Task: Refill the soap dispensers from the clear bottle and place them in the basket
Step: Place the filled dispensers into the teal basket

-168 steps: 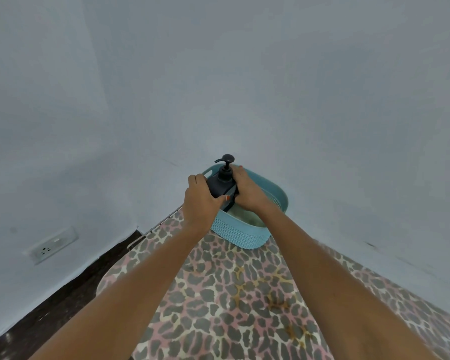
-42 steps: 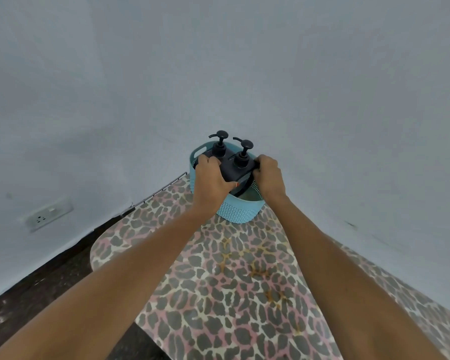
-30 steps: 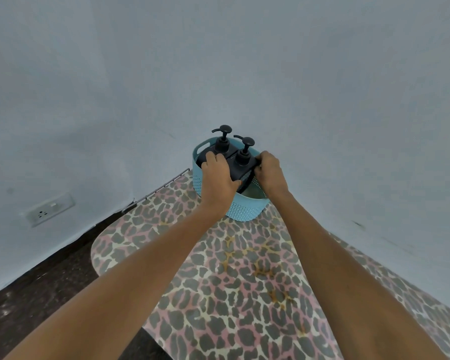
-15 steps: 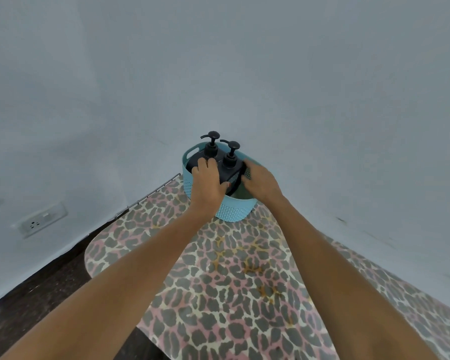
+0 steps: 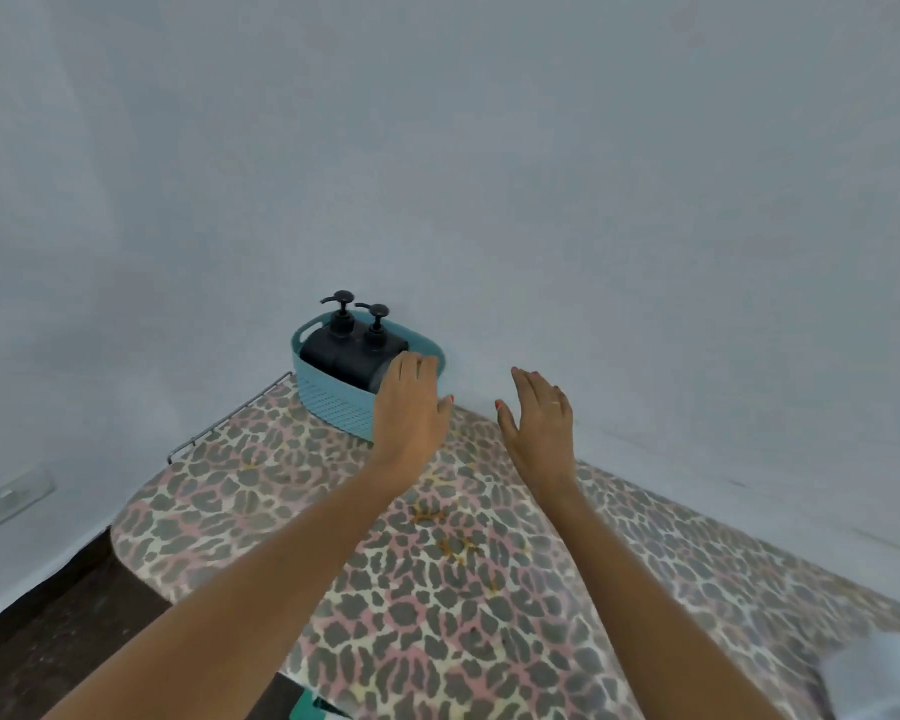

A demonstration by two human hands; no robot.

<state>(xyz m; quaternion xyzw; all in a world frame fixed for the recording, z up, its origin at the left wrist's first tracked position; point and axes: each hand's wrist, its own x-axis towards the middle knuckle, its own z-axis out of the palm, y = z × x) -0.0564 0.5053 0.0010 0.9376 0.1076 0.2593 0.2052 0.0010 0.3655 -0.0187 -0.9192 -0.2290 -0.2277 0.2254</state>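
Two dark pump dispensers (image 5: 352, 353) stand upright, side by side and touching, in the teal basket (image 5: 333, 402). The basket sits at the far end of a board (image 5: 437, 563) covered in leopard-print cloth of grey, pink and cream, with a few yellowish marks near the middle. The basket's far side is close against the wall (image 5: 489, 174), which is plain pale grey-blue and fills the upper half of the view. A wire rack (image 5: 230, 423) sticks out from the board's left far edge, beside the basket.

The left hand (image 5: 411, 407) has straight fingers held together and grips nothing. It overlaps the basket's right end, and whether it touches cannot be told. The right hand (image 5: 539, 413) is spread flat, holds nothing and is apart from the basket, over the board's far edge by the wall.

A white socket (image 5: 1, 504) is set low on the left wall, above a dark floor (image 5: 48, 615).
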